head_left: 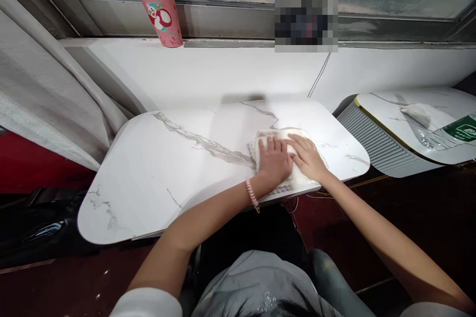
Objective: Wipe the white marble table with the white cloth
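Observation:
A white folded cloth [297, 176] lies on the right part of a white marble-patterned tabletop [186, 183]. Pressed flat on its left half is my left hand [274, 161], fingers extended and a pink bead bracelet [252, 193] on the wrist. My right hand [308, 157] rests on the cloth's right half, its fingers stretched toward the upper left. The two hands meet near the thumbs. Both palms face down and cover much of the cloth.
A pink paper cup [158, 7] stands on the window ledge, beside a blurred-out object [306, 22]. To the right, a ribbed cabinet [383, 133] carries a plastic bottle [446, 133] and a white cloth [427, 115]. A pale curtain [48, 74] hangs at left.

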